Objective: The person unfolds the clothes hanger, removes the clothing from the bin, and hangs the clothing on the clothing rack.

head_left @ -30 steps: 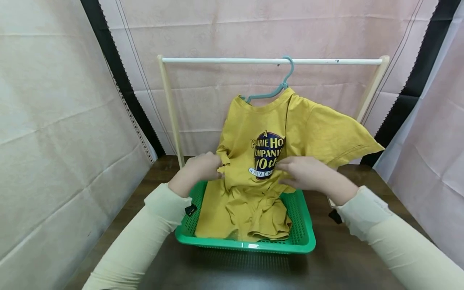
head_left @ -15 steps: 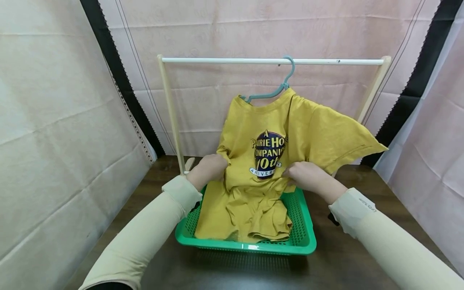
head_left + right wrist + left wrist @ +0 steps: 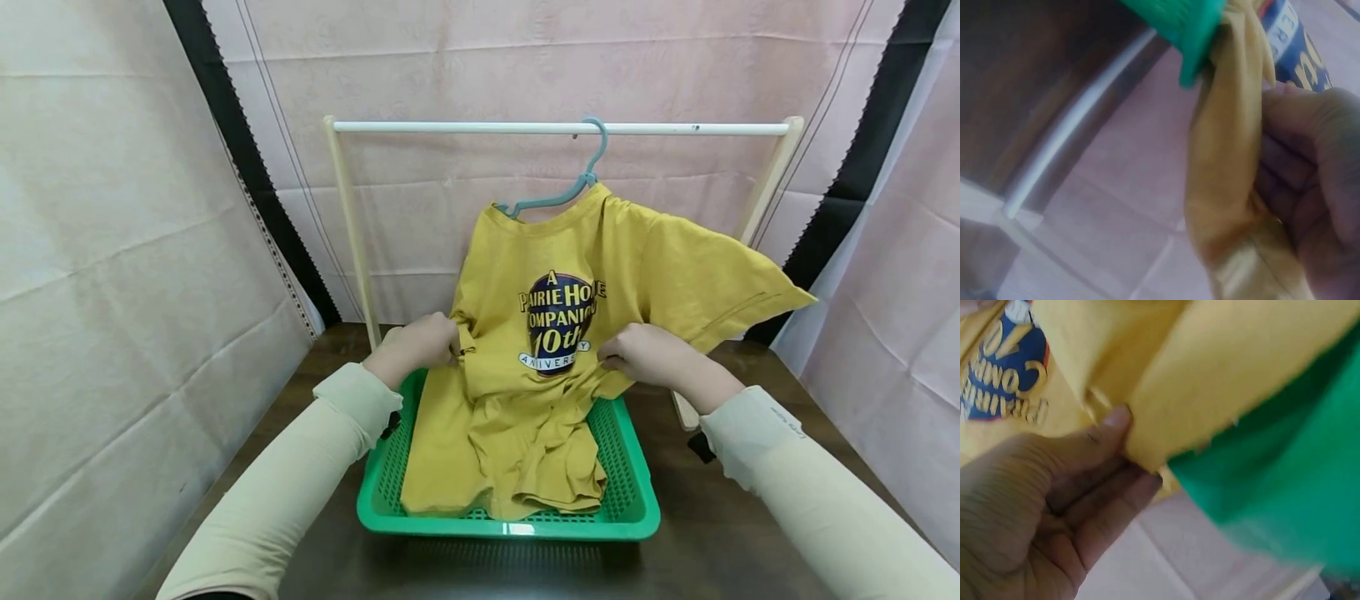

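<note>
A yellow T-shirt with a dark blue print hangs on a light blue hanger. Its lower part lies bunched in a green plastic basket. On the left side of the shirt, my left hand pinches the cloth; the left wrist view shows the thumb and fingers closing on a fold. My right hand grips the cloth to the right of the print, with curled fingers in the right wrist view. The shirt's right sleeve sticks out sideways. Cloth hides the hanger's right arm.
The hanger's hook hangs on the white rail of a small rack, whose cream posts stand either side. Basket and rack stand on a dark wooden table. Pale fabric walls close in the back and sides.
My right hand, loose over the print a second ago, has taken hold of the cloth and drawn it rightward. More print shows, and the right sleeve reaches farther right. The left hand keeps near the left side.
</note>
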The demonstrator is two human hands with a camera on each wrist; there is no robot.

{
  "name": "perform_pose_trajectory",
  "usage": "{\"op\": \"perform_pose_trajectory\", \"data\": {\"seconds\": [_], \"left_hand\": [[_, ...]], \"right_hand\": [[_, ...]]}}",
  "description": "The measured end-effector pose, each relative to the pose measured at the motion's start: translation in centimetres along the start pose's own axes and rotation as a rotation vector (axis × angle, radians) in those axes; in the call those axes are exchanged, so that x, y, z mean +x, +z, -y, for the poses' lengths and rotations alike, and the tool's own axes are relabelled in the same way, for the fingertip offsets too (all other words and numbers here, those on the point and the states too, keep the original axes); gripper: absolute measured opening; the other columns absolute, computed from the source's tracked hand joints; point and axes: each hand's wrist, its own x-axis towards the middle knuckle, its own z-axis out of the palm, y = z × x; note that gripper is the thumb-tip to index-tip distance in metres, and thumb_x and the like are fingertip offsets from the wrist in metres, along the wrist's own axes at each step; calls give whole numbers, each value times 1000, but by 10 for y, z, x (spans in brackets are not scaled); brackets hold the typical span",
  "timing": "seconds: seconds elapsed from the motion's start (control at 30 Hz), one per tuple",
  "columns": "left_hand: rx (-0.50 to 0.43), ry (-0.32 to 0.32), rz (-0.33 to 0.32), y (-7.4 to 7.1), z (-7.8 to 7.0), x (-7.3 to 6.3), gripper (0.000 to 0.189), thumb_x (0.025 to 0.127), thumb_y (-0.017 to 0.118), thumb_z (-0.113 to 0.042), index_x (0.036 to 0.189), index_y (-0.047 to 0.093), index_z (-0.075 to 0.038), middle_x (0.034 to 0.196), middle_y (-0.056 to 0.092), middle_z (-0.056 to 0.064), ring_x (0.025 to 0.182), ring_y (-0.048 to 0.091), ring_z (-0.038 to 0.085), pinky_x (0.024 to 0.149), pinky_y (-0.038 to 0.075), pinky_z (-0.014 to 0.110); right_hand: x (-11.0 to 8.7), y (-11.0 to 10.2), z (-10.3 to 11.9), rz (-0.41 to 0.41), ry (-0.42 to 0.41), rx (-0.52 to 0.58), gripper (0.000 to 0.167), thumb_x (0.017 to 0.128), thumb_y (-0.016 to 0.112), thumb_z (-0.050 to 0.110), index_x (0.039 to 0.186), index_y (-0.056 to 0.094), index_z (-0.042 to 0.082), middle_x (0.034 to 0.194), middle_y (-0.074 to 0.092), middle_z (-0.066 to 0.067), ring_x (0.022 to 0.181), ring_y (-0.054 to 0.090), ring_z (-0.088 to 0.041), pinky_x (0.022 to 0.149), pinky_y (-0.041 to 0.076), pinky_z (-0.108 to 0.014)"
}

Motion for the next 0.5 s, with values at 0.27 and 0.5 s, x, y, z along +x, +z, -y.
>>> {"op": "perform_pose_trajectory", "data": {"seconds": [0.27, 0.5], "left_hand": [[12, -90, -149, -24, 21, -1, 9, 94, 73, -27, 94, 82, -26, 103, 73, -2, 89, 67, 20, 74, 55, 40], [-168, -251, -436, -41, 7, 7, 26, 98, 63, -30, 84, 81, -18, 72, 70, 0, 61, 60, 17, 58, 47, 33]], "right_hand": [[-4, -22, -19, -196, 99, -45, 6, 88, 76, 4, 92, 77, 8, 86, 74, -2, 73, 70, -19, 66, 57, -40], [5, -37, -20, -516, 211, -135, 6, 85, 73, -3, 88, 78, -1, 81, 65, -12, 72, 63, -29, 64, 54, -45]]}}
